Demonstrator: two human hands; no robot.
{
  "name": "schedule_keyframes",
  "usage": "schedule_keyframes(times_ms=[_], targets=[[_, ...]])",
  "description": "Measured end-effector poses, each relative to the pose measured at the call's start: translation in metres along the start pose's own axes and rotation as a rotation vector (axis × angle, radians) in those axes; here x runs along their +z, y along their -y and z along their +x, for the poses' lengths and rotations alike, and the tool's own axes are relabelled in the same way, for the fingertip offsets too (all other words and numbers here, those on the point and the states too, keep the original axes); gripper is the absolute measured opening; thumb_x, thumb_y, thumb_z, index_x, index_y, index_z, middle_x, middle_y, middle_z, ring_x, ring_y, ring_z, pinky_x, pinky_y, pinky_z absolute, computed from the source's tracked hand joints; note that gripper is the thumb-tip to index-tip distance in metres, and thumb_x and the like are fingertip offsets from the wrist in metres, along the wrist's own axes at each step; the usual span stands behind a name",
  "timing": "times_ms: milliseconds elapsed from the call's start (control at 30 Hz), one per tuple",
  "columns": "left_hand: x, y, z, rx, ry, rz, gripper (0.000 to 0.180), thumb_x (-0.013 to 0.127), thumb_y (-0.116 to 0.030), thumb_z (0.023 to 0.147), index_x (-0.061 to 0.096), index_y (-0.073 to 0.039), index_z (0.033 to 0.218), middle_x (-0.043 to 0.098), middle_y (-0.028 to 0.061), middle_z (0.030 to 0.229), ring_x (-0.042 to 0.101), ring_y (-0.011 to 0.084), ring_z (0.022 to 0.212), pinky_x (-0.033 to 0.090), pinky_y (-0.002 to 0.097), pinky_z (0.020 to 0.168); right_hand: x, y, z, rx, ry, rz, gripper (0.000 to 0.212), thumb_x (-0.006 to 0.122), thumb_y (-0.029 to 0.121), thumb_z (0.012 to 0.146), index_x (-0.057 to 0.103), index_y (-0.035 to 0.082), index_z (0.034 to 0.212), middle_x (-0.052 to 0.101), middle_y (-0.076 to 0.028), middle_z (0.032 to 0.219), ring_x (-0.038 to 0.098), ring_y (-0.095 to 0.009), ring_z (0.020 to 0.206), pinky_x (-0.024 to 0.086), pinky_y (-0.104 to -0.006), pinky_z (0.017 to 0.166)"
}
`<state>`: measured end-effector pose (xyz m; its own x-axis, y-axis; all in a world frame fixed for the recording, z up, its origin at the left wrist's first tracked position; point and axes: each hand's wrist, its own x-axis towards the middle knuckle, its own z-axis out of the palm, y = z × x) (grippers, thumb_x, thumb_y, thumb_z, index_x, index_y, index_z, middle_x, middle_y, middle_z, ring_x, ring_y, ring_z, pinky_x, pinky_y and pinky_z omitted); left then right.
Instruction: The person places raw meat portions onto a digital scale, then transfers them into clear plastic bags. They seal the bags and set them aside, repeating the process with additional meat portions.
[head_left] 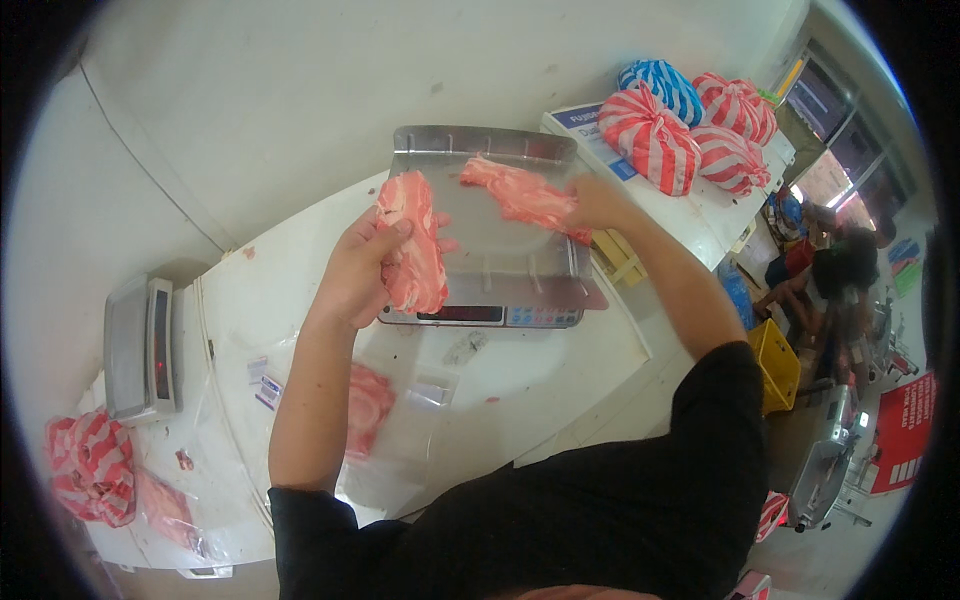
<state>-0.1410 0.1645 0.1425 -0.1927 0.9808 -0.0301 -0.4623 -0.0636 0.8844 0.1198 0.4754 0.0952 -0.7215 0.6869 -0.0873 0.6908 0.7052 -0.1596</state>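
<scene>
My left hand [367,262] is closed round a long slab of raw meat [417,262], pink with pale fat, its thumb across the front. The slab is held up at the left side of a weighing scale's metal tray [490,262]. Over the right part of that tray, my right hand [592,203] grips the end of a second piece of raw meat [515,190]; its fingers are partly hidden. Whether this piece rests on the tray I cannot tell. Below the tray's near edge shows the scale's display panel [462,313].
Bagged meat [368,405] lies on the white table [540,385] under my left forearm. A second scale [140,345] and a striped bag [92,468] stand at left. Several striped bags [650,140] sit at the back right. Another person [815,285] is at far right, near a yellow crate [775,365].
</scene>
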Motion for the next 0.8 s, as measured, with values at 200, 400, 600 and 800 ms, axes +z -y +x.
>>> schedule_keyframes(times_ms=[200,400,600,800], targets=[[-0.001,0.002,-0.006,0.02,-0.046,0.026,0.049,0.053,-0.009,0.106,0.041,0.003,0.152,0.065,0.0251,0.134,0.071,0.0384,0.115,0.063,0.0486,0.093,0.004,-0.003,0.002,-0.05,-0.053,0.044,0.056,0.087,0.026,0.062,0.069,0.002,0.109,0.073,-0.022,0.1,0.071,-0.039,0.097,0.055,-0.0463,0.085],[-0.004,0.004,-0.011,0.041,-0.045,0.05,0.047,0.053,-0.009,0.106,0.042,0.005,0.15,0.066,0.0254,0.133,0.071,0.0376,0.114,0.063,0.0472,0.092,0.004,-0.008,-0.002,-0.032,0.038,0.219,0.045,0.078,0.025,0.072,0.069,0.001,0.108,0.072,-0.018,0.105,0.068,-0.032,0.098,0.053,-0.0411,0.085],[-0.008,0.001,-0.011,0.058,-0.059,0.09,0.044,0.052,-0.009,0.107,0.045,0.007,0.147,0.066,0.0253,0.132,0.072,0.0362,0.113,0.063,0.0452,0.091,-0.049,0.019,-0.018,-0.115,-0.068,0.474,0.032,0.077,0.021,0.077,0.072,0.002,0.102,0.072,-0.016,0.093,0.069,-0.026,0.083,0.054,-0.0392,0.078],[-0.009,0.0,0.001,0.017,-0.04,0.084,0.04,0.05,-0.011,0.108,0.049,0.008,0.142,0.066,0.0256,0.132,0.071,0.0363,0.115,0.062,0.0442,0.092,-0.141,0.082,-0.043,-0.263,-0.114,0.296,0.032,0.074,0.02,0.085,0.068,0.001,0.11,0.068,-0.009,0.097,0.063,-0.016,0.089,0.051,-0.0326,0.081]])
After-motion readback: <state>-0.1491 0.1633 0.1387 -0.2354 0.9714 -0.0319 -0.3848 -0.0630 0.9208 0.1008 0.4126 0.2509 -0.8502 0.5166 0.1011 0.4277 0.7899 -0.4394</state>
